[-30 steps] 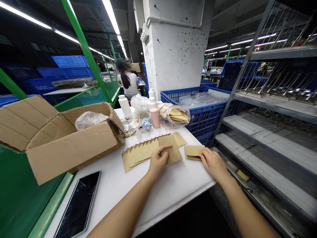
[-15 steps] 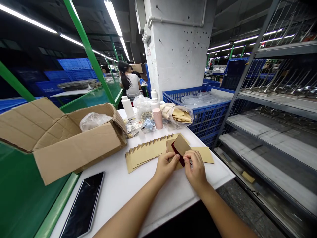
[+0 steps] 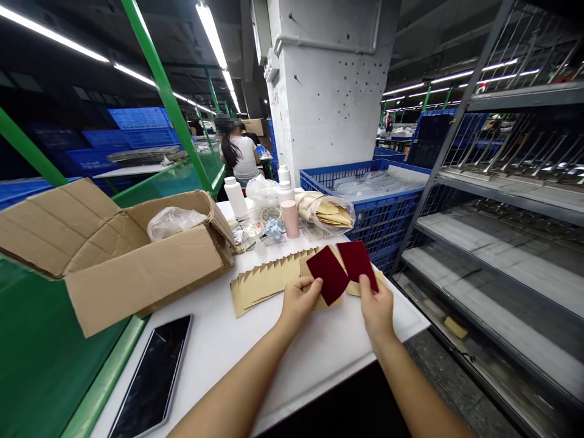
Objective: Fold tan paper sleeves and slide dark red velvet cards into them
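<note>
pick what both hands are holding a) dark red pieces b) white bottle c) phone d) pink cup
a, since the left hand grips one dark red piece and the right hand grips another dark red piece.

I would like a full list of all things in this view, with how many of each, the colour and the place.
dark red cards: 2, dark red, one in each hand
kraft envelopes: many, tan, fanned on the table
white table: 1, white, before the person
cardboard box: 1, brown, open, on the table's left
smartphone: 1, black, near left of the table
white bottles: 3, white, far end of the table
pink container: 1, pink, beside the bottles
plastic bag of envelopes: 1, clear, far end of the table
blue crate: 1 nearby, blue, beyond the table
metal shelves: 1 unit, grey, at right
co-worker: 1, white shirt, in the distance
left hand: 1, holding a card
right hand: 1, holding a card
</note>
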Demonstrator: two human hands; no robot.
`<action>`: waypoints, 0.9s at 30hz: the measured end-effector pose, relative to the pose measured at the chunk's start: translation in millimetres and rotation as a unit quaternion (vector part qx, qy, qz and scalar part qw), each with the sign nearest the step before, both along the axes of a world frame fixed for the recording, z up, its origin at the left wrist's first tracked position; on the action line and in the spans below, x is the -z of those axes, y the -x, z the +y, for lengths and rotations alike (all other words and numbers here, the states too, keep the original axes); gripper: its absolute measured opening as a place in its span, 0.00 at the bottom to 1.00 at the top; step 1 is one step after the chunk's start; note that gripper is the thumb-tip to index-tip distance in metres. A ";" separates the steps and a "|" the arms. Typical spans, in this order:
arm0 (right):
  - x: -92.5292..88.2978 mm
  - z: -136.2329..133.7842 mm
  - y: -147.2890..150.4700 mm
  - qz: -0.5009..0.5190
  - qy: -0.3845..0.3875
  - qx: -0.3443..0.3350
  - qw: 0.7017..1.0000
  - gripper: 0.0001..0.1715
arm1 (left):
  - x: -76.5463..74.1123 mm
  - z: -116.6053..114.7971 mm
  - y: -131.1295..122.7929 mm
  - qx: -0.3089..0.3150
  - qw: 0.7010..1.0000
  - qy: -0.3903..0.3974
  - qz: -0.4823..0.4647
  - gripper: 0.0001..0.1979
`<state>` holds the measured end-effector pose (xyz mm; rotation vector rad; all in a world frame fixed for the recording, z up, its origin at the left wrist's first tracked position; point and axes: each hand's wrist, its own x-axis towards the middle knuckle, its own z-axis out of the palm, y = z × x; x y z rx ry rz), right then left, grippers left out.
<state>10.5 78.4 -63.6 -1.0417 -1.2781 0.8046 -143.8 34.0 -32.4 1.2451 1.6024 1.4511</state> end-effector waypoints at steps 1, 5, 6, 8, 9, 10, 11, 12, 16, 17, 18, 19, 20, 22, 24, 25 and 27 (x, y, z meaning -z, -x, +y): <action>0.1 -1.0 -1.4 0.010 0.002 0.046 0.999 0.23 | 0.8 1.0 1.0 -0.010 1.000 0.001 -0.003 0.20; -0.8 -13.8 6.0 -0.128 -0.180 0.038 0.974 0.28 | 4.5 4.2 3.1 -0.024 0.999 -0.016 -0.014 0.20; -0.9 -17.5 10.7 -0.189 -0.231 0.000 0.954 0.32 | 5.5 4.2 2.5 -0.015 0.999 -0.020 -0.022 0.20; -0.9 -23.3 20.3 -0.296 -0.288 -0.068 0.908 0.38 | 7.2 3.0 0.0 0.009 0.998 -0.031 -0.044 0.20; -1.2 -25.3 24.2 -0.335 -0.295 -0.090 0.890 0.40 | 7.8 2.0 -1.5 0.019 0.997 -0.039 -0.057 0.21; -1.7 -26.8 27.0 -0.363 -0.292 -0.103 0.879 0.41 | 8.0 0.9 -3.1 0.028 0.996 -0.046 -0.070 0.22; -2.6 -28.0 28.6 -0.380 -0.283 -0.110 0.874 0.42 | 8.1 -0.2 -4.3 0.037 0.995 -0.053 -0.080 0.22; -4.0 -29.1 28.9 -0.388 -0.273 -0.115 0.873 0.42 | 7.9 -1.1 -5.3 0.045 0.994 -0.056 -0.085 0.23; -9.6 -29.5 20.3 -0.335 -0.248 -0.149 0.897 0.46 | 6.7 -2.1 -5.6 0.041 0.996 -0.048 -0.063 0.21; -9.8 -27.7 17.2 -0.282 -0.232 -0.136 0.921 0.46 | 6.5 -2.1 -5.2 0.033 0.997 -0.044 -0.061 0.20; -9.0 -24.8 14.3 -0.213 -0.203 -0.111 0.949 0.46 | 6.2 -2.2 -4.7 0.028 0.997 -0.038 -0.065 0.21; -7.3 -20.9 11.8 -0.134 -0.160 -0.084 0.974 0.44 | 5.9 -2.6 -4.3 0.029 0.996 -0.030 -0.075 0.21; -4.8 -16.4 10.0 -0.054 -0.107 -0.069 0.990 0.42 | 5.6 -3.1 -4.0 0.039 0.995 -0.020 -0.086 0.22; 1.2 -6.7 8.2 0.071 0.004 -0.098 0.993 0.33 | 4.8 -4.3 -4.1 0.069 0.991 -0.003 -0.112 0.22; 6.6 1.0 8.1 0.137 0.073 -0.166 0.974 0.27 | 4.3 -4.9 -4.9 0.092 0.987 0.006 -0.132 0.22; 8.3 3.4 8.0 0.156 0.088 -0.182 0.967 0.26 | 4.3 -4.8 -5.2 0.097 0.985 0.009 -0.139 0.22; 9.6 5.2 6.2 0.173 0.091 -0.149 0.969 0.25 | 4.9 -3.4 -5.0 0.094 0.984 0.016 -0.148 0.22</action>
